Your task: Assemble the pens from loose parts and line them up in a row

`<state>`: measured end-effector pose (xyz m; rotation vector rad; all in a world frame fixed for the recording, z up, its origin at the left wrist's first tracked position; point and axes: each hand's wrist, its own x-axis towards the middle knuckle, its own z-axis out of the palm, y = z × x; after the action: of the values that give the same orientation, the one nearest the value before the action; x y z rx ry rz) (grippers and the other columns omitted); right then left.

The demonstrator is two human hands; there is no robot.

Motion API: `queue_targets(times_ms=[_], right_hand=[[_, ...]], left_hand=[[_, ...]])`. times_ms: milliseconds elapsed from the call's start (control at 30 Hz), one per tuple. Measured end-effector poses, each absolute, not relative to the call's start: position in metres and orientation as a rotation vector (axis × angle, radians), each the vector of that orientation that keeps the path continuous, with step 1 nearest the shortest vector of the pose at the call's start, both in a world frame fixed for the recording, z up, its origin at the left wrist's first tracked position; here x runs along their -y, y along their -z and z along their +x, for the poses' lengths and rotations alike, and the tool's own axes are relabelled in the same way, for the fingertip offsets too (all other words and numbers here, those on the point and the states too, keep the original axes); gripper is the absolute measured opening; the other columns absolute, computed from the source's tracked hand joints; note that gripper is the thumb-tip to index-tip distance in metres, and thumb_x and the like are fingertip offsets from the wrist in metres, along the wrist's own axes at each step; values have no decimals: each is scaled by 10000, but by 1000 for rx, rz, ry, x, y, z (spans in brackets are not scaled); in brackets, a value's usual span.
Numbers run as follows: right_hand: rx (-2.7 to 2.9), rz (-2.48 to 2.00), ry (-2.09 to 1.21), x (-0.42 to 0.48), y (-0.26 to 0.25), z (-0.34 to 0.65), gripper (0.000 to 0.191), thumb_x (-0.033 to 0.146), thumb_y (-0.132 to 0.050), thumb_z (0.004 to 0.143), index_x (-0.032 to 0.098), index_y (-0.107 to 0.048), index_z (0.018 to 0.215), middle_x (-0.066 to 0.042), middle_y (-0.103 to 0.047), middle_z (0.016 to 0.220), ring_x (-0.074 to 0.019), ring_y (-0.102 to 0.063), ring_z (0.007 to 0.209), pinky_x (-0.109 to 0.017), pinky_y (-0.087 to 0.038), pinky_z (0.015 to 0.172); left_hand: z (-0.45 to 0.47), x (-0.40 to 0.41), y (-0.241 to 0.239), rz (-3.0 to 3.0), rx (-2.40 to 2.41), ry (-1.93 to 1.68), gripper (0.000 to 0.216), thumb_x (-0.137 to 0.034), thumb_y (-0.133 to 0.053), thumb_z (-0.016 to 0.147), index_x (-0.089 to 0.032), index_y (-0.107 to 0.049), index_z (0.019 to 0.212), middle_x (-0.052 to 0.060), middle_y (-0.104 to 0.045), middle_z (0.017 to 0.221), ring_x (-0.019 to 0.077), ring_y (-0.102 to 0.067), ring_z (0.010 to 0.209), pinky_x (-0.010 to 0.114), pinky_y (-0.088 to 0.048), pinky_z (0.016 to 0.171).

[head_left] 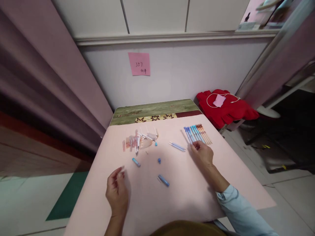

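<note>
My right hand (203,153) is closed on a slim, pale stick-like pen part (185,135), beside a row of pens (197,133) with blue, light-blue and brown tops. My left hand (117,190) hovers at the left with fingers curled toward the thumb; something small and clear seems to show at the fingertips, too faint to name. Between the hands lie a light-blue pen barrel piece (136,162), a blue barrel piece (163,180) and a small dark-blue cap (159,160). A pair of pale-blue pen parts (177,146) rests left of my right hand.
White pen refills (138,144) and clear reddish tubes (130,143) lie at the back left, near a small turquoise piece (156,144). Pale paper (137,209) covers most of the table; its green far edge (152,108) shows. Red cloth (226,109) sits beyond the right edge.
</note>
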<state>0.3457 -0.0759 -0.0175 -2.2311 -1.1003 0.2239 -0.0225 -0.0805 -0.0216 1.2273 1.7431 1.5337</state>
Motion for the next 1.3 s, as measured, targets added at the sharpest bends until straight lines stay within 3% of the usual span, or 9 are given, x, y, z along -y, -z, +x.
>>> queue_targets(times_ms=[300,800,1000,1133,1300], right_hand=[[1225,-2463,-277,46,9,343,241,354,-544,845,229,-734,925,-58,-738,854,-206,-644,770,-282,-331,616],[1341,-2520,-122,48,9,341,275,359,-523,897,200,-731,978,-104,-723,973,-198,-635,790,-280,-339,635],[1105,-2117,-234,61,29,334,344,511,-589,836,205,-744,834,-35,-693,708,-182,-581,651,-272,-364,612],[915,-1803,-327,67,51,321,396,543,-609,818,164,-726,831,-23,-666,677,-168,-573,626,-261,-417,620],[998,-1739,-248,74,58,304,353,506,-615,834,174,-736,848,-8,-644,661,-152,-553,610,-255,-422,617]], left_hand=[[-30,79,34,1078,-1763,-1454,377,-446,-618,838,-200,-643,1122,80,-679,1142,229,-657,1000,422,-477,986],[-31,79,37,1024,-1720,-1474,353,-416,-633,829,-181,-650,1092,81,-685,1101,205,-666,959,374,-508,934],[-33,77,49,1009,-1661,-1532,317,-395,-635,841,-179,-648,1074,77,-681,1084,182,-666,937,354,-525,913],[-36,76,58,998,-1625,-1566,306,-377,-646,838,-182,-646,1074,76,-678,1087,172,-669,922,350,-534,903],[-35,74,62,992,-1597,-1596,277,-365,-645,839,-180,-649,1045,72,-677,1059,155,-666,887,332,-537,879]])
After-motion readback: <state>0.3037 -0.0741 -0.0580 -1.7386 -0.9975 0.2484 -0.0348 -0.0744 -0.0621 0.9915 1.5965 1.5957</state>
